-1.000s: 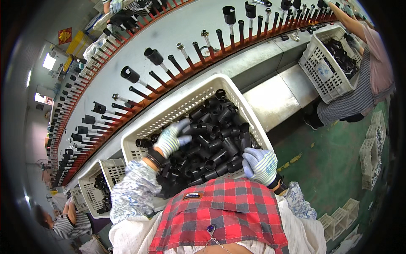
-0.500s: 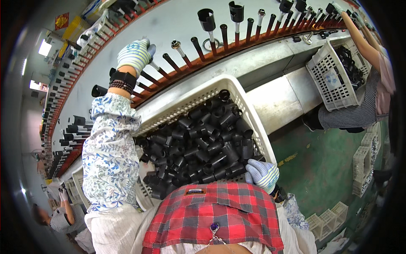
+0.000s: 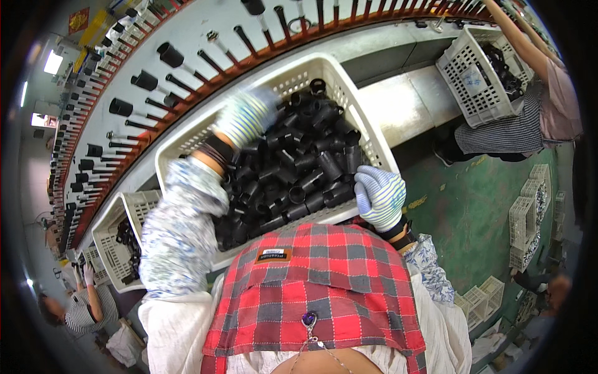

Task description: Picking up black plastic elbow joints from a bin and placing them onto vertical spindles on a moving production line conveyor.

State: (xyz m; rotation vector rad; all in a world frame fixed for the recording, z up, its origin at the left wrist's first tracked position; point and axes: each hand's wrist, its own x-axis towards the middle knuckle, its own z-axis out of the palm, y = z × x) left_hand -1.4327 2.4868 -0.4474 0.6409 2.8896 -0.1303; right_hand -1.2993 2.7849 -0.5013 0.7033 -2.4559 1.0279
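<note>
The left hand (image 3: 247,116), gloved and blurred, is over the far left of the white crate (image 3: 364,109); whether it grasps anything cannot be told. The gloved right hand (image 3: 380,196) has curled fingers at the near right rim, its hold unclear. Short black tubes (image 3: 289,173) fill the crate. Beyond, rods (image 3: 245,40) line a grey table (image 3: 187,34).

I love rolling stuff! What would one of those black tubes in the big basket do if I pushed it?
A black tube would probably roll on something flat, because its side is round. Inside the white basket, crowding would likely stop it. It's probably stiff: its open ends look neatly round.
</note>
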